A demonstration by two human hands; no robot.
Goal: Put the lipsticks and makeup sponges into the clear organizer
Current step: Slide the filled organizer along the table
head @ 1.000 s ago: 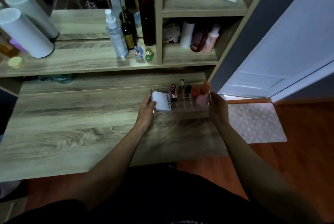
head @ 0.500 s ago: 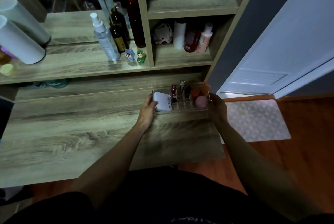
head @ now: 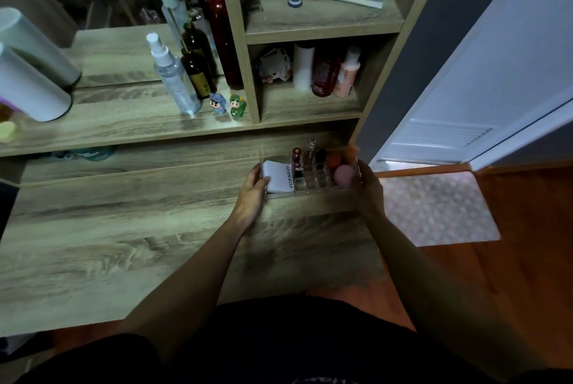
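The clear organizer (head: 313,190) stands at the back right of the wooden desk (head: 124,244), close to the back ledge. My left hand (head: 252,190) grips its left end and my right hand (head: 367,186) grips its right end. Inside stand a dark red lipstick (head: 297,156), a clear-capped one (head: 311,148) and a black one (head: 321,156). A pink makeup sponge (head: 343,174), a red sponge (head: 334,159) and an orange sponge (head: 353,151) fill the right side. A white box (head: 277,177) lies in the left compartment.
Above the desk, a shelf holds a spray bottle (head: 173,76), a dark bottle (head: 197,73), two small figurines (head: 228,104) and white cylinders (head: 28,86). Cubbies hold more bottles (head: 324,72). A white door (head: 496,58) and a pink floor mat (head: 434,207) lie to the right.
Both hands keep hold of the organizer and have slid it slightly toward the back ledge. The camera view has tilted, so the shelf items sit lower in the picture.
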